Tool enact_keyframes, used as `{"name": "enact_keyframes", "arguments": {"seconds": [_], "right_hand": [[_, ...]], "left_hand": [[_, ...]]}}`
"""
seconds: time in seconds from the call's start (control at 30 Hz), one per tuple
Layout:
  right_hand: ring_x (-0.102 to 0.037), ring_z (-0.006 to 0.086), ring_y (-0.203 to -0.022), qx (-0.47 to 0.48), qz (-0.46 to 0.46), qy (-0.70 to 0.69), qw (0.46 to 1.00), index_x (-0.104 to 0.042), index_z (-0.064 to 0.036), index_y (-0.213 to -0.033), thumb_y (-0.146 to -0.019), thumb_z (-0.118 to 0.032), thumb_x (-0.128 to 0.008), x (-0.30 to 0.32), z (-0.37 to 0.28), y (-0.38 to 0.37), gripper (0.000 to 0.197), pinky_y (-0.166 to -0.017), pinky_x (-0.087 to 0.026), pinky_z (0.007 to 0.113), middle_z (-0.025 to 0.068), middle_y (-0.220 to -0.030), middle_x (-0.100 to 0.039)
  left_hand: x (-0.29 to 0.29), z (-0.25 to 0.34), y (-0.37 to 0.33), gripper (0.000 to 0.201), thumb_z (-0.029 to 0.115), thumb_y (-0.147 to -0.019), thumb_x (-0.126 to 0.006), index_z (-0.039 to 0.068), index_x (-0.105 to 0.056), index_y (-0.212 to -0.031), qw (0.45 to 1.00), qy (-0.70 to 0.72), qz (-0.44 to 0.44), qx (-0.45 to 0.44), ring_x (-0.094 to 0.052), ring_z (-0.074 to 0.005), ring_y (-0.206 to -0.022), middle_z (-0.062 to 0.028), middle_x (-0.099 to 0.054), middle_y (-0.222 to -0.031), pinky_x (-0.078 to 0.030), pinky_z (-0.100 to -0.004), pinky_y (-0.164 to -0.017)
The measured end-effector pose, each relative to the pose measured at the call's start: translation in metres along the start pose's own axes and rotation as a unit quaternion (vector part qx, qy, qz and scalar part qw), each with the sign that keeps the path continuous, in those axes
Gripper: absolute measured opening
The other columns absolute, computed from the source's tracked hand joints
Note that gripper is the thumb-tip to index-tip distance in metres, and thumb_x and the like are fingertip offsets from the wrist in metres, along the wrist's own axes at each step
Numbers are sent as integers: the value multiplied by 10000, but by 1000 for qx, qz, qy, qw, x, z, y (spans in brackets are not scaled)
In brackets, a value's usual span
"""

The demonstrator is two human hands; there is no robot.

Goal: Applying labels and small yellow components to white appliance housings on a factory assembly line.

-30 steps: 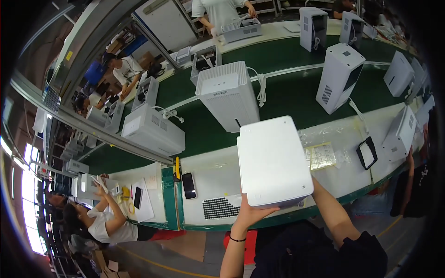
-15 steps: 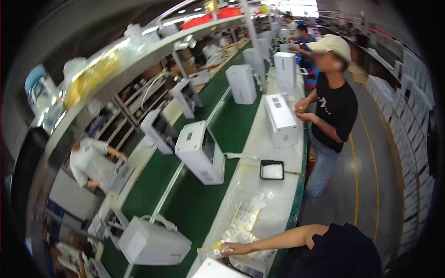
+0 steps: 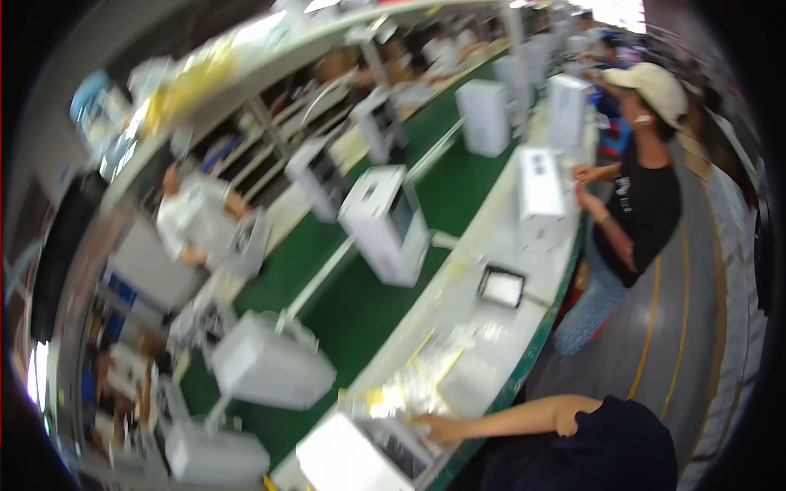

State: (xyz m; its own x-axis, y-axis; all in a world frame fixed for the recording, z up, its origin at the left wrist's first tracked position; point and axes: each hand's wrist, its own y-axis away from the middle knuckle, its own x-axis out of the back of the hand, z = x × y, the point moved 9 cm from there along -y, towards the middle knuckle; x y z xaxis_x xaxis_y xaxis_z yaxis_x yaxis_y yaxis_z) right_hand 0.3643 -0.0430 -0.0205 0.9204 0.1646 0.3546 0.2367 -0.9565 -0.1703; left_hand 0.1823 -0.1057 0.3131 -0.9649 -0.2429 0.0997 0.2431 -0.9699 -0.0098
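Observation:
My right arm comes in from the lower right in a dark short sleeve. My right hand (image 3: 440,429) is beside a white box-shaped appliance (image 3: 348,458) with a dark panel on its side. Its fingers are smeared by motion, so I cannot make out whether they hold anything. Just beyond the hand lie several label sheets (image 3: 401,391) with yellow edges, blurred and shining with glare. My left hand is out of view.
A black tray (image 3: 501,286) with white contents sits farther along the pale worktop. More white appliances, one nearby (image 3: 385,225), stand on the green conveyor (image 3: 336,327). A co-worker in a cap (image 3: 643,176) stands at the right edge; another person (image 3: 192,217) works across the belt.
The view has swung, so most of the scene sits farther right. More of the near white appliance shows. My right hand has moved from the label sheets to beside that appliance.

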Motion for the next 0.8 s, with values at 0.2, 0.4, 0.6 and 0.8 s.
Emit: {"name": "enact_keyframes", "arguments": {"seconds": [0.2,0.4,0.6,0.8], "right_hand": [[-494,358,-1142,-43,-60,90,993,-432,-4,-1327,-780,-121,-682,38,15,18,613,-942,-444,386,236,-1262,-477],[-564,325,-971,-156,-120,-28,980,-384,-49,-1372,-826,-118,-654,47,-2,10,613,-782,-519,359,207,-1155,-489],[-521,304,-1082,-181,-135,-37,973,-348,-68,-1399,-838,-79,-641,43,9,18,633,-715,-548,324,199,-1210,-461],[-580,305,-921,-103,-69,-68,990,-391,-51,-1362,-835,-65,-634,50,0,15,580,-695,-515,331,191,-1156,-490]], "left_hand": [[9,-71,-38,877,83,-654,-664,74,-283,-1444,986,160,35,38,-359,-283,-1310,-130,-340,-1437,-297,-406,-1082],[8,-76,-41,884,118,-669,-712,68,-277,-1437,980,174,79,51,-396,-274,-1277,-144,-374,-1402,-338,-390,-1047],[18,-86,-38,898,162,-645,-722,64,-296,-1430,987,128,75,69,-440,-277,-1232,-156,-422,-1365,-357,-384,-1020],[21,-89,-37,897,192,-625,-723,62,-323,-1417,988,111,82,75,-455,-267,-1213,-158,-451,-1336,-352,-375,-1016]]}}
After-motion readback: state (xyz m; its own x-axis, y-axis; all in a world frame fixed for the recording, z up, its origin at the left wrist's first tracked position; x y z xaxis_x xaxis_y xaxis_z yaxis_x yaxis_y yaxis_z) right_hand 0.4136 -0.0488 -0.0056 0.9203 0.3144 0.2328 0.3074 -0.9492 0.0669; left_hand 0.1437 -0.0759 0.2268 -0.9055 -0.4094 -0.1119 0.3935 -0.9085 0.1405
